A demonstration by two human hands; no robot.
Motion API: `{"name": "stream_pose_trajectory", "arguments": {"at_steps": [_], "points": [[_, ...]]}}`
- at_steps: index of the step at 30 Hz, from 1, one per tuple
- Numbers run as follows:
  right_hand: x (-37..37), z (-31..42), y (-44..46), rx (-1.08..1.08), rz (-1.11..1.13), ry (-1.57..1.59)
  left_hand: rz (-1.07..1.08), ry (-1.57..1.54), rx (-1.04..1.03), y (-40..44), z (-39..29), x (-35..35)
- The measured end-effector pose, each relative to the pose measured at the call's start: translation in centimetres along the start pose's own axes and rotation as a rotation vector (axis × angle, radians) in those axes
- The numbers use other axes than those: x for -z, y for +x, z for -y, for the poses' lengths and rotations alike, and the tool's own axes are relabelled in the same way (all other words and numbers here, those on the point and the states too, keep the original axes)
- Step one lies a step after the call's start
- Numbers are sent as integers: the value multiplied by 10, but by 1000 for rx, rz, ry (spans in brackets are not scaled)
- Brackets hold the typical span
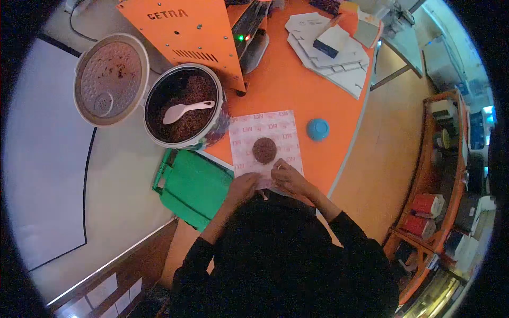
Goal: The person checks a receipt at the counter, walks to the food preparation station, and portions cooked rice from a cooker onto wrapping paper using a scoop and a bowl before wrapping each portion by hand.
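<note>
A printed sheet of food wrapping paper (289,124) lies on the orange table, with a round, flat-topped mound of brown rice (264,151) at its middle. My left hand (245,186) grips the paper's near edge, fingers bent. Over the near right part of the sheet, my right hand (288,177) is closed with fingers curled in a pinch on the paper, just below the rice. The fingertips of both hands are partly hidden. To the right of the sheet sits a small blue bowl (318,129).
Left of the paper stands an open rice cooker (214,127) of brown rice, a white rice paddle (188,110) lying in it. Its raised lid (111,79) leans left. An orange machine (183,32), white cartons (334,63), a green lid (193,185) and a shelf (424,175) surround the table.
</note>
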State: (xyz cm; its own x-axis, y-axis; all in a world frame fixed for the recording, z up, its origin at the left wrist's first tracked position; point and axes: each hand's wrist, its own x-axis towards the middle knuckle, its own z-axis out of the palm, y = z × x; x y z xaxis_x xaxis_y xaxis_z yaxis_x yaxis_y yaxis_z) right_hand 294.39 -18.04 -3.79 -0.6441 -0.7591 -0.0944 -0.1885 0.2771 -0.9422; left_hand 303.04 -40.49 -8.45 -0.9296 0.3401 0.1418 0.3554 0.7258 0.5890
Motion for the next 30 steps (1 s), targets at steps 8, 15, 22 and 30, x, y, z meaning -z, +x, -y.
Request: {"name": "stream_pose_trajectory", "arguments": {"at_steps": [8, 15, 22, 30], "points": [[-4, 26, 3, 163, -252, -527, 119, 33, 113, 21, -29, 30], [-11, 20, 5, 325, -296, -731, 19, 149, 29, 31, -33, 33], [-8, 26, 4, 169, -179, -744, -62, 203, 2, 43, -31, 31], [-8, 20, 3, 73, -225, -347, -58, 160, 24, 45, -40, 32]]}}
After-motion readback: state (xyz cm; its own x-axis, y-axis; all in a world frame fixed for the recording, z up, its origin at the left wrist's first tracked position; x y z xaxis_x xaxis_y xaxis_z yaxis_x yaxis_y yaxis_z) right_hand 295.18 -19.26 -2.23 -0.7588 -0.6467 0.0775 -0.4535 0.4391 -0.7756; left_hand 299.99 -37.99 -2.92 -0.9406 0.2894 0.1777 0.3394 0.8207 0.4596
